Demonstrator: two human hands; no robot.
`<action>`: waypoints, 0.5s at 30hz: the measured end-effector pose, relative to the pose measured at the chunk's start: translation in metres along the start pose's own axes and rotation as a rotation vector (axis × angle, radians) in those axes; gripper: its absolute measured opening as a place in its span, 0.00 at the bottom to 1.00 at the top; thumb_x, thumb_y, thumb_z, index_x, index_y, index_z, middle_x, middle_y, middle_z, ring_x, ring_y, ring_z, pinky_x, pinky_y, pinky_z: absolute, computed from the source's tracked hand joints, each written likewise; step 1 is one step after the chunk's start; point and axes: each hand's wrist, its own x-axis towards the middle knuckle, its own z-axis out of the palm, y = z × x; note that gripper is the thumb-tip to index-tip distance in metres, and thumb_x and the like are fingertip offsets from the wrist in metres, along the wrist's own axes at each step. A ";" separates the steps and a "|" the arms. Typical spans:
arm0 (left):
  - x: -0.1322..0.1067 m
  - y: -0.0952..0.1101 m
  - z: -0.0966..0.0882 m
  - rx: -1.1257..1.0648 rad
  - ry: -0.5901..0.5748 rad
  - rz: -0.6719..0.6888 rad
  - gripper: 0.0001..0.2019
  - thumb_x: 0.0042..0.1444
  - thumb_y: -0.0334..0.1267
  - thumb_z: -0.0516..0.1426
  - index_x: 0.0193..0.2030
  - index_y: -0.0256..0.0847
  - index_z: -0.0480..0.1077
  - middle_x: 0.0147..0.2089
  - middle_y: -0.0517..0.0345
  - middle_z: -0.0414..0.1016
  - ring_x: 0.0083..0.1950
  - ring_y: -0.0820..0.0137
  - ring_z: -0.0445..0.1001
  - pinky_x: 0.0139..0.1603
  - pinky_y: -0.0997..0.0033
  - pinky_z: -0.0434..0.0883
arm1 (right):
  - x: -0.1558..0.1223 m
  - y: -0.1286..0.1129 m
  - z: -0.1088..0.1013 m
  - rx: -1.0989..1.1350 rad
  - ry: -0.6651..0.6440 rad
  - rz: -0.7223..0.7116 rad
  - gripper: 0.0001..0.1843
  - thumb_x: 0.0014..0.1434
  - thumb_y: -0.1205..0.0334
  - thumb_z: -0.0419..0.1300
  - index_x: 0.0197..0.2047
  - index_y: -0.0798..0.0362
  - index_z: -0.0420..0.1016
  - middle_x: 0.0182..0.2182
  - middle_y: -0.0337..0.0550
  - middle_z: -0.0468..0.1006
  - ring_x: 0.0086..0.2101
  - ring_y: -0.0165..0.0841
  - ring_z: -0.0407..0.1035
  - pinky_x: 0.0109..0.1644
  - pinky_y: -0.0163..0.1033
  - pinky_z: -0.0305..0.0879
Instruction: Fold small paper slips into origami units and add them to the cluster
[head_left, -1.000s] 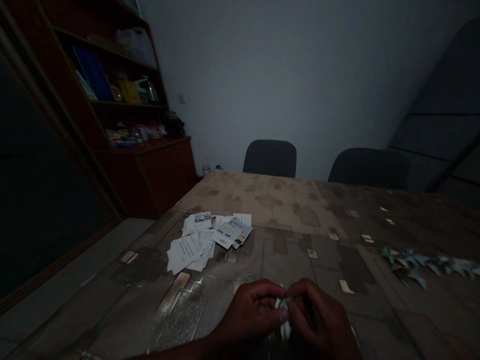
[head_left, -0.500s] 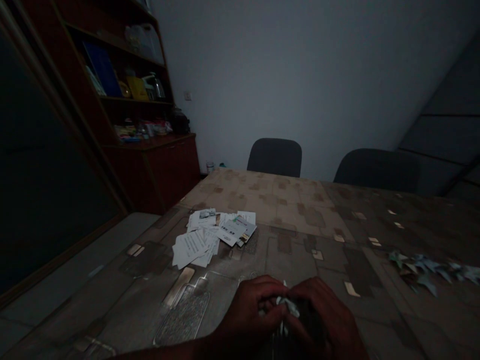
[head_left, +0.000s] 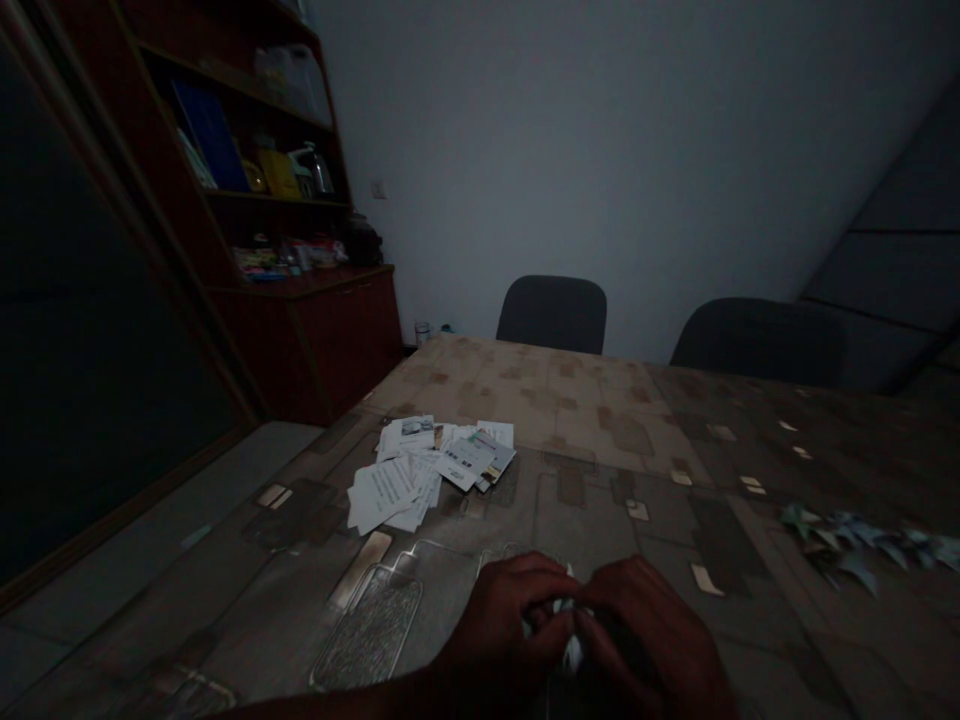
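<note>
Paper [head_left: 568, 650], a small pale bit, is low in front of me, just over the near edge of the bench [head_left: 585, 400], pinched between both hands. My left hand [head_left: 510, 625] curls over it with thumb and fingertips closed on it. My right hand [head_left: 646, 648] closes on it from the other side, and the two hands meet over it. My fingers hide most of the paper, so I cannot tell how its folds run.

I judge this to be a small fold being worked. To do it well, I would line up the edges before pressing and pinch close to the crease. I would press lightly so the paper does not tear. The light is poor, so I would go by feel as much as by sight.

The bench has a patterned brown cover with a slight sheen. A loose pile of printed slips [head_left: 420, 470] lies ahead to my left, well apart from my hands. A row of small folded pieces [head_left: 847, 535] lies off to my right.

Two dark chairs [head_left: 553, 313] stand at the far side against a bare wall [head_left: 600, 150]. A red-brown cabinet [head_left: 307, 320] with cluttered shelves fills the left corner.
</note>
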 end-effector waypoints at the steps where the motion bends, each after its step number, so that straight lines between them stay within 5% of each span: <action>1: 0.000 0.000 0.000 0.003 -0.004 0.003 0.15 0.47 0.27 0.56 0.40 0.34 0.81 0.36 0.47 0.78 0.34 0.67 0.74 0.34 0.72 0.69 | -0.001 0.001 0.000 -0.008 -0.006 -0.011 0.05 0.64 0.71 0.55 0.41 0.53 0.70 0.30 0.42 0.75 0.29 0.34 0.69 0.33 0.39 0.65; 8: 0.000 -0.004 0.002 0.065 0.036 -0.068 0.19 0.45 0.24 0.57 0.44 0.35 0.78 0.34 0.53 0.77 0.31 0.70 0.71 0.34 0.72 0.69 | 0.001 0.001 0.001 -0.007 -0.021 0.034 0.05 0.64 0.69 0.56 0.42 0.52 0.69 0.32 0.43 0.76 0.32 0.36 0.70 0.36 0.40 0.67; 15: -0.003 -0.013 0.006 -0.163 0.075 -0.114 0.29 0.44 0.24 0.57 0.57 0.35 0.65 0.40 0.51 0.77 0.34 0.70 0.74 0.31 0.76 0.69 | 0.004 -0.001 0.000 0.056 -0.020 0.043 0.07 0.64 0.70 0.55 0.44 0.51 0.70 0.34 0.42 0.76 0.34 0.35 0.71 0.37 0.40 0.67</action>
